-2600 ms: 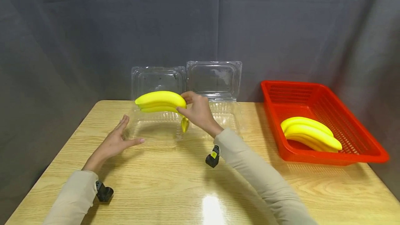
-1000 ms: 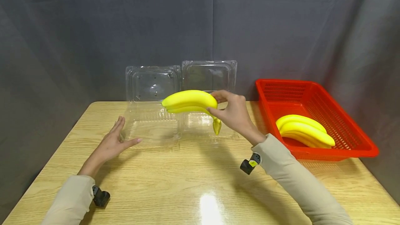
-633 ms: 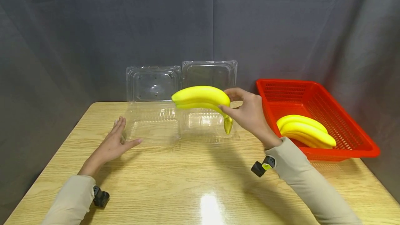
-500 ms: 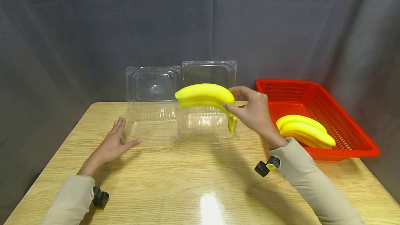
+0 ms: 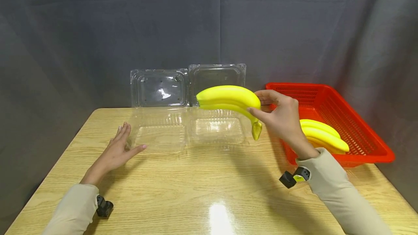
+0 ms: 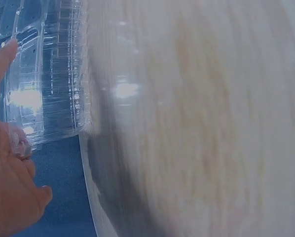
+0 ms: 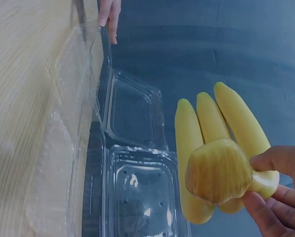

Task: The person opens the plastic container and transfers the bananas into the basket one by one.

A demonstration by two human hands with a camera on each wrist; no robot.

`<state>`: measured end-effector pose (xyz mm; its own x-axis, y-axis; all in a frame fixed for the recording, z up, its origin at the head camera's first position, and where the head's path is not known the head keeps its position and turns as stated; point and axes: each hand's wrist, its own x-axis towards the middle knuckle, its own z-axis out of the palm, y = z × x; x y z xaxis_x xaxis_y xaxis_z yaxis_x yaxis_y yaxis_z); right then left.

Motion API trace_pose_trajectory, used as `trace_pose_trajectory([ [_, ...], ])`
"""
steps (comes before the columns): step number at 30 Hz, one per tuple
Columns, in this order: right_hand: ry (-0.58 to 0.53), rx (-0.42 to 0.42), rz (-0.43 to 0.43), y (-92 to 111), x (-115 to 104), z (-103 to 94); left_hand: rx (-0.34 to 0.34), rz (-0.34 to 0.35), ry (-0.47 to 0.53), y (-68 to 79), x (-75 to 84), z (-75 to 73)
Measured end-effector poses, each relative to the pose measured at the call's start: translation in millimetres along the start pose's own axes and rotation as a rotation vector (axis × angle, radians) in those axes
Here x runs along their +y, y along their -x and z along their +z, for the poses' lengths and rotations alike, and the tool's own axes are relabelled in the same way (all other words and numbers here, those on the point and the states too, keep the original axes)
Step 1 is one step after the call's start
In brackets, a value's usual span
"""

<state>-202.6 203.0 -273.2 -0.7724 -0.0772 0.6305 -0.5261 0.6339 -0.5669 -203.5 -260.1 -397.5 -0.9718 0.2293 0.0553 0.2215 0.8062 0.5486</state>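
My right hand [image 5: 281, 119] grips a yellow banana bunch [image 5: 230, 100] by its stem end and holds it in the air above the right clear plastic clamshell box [image 5: 217, 128]. In the right wrist view the banana bunch [image 7: 214, 148] shows its cut stem, with fingers [image 7: 280, 163] curled round it. My left hand [image 5: 119, 148] lies flat and open on the wooden table [image 5: 209, 188], touching the left clamshell box [image 5: 160, 130]. Both boxes stand with lids up. In the left wrist view the left hand [image 6: 7, 163] rests beside the clamshell box [image 6: 49, 79].
A red plastic basket [image 5: 352, 126] sits at the table's right edge with another banana bunch [image 5: 321, 135] inside, partly hidden by my right hand. A dark grey curtain hangs behind the table. Small black wrist cameras hang under both sleeves.
My right hand has carried the banana bunch rightward, from over the left box to over the right box's right side near the basket. The left hand has stayed put.
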Motion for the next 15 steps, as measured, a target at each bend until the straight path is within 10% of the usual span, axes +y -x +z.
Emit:
trace_pose_trajectory([
  [15, 0.101, 0.061, 0.018, 9, 20, -39.5, 0.024, -0.004, 0.016, -2.9, 2.3, 5.4],
])
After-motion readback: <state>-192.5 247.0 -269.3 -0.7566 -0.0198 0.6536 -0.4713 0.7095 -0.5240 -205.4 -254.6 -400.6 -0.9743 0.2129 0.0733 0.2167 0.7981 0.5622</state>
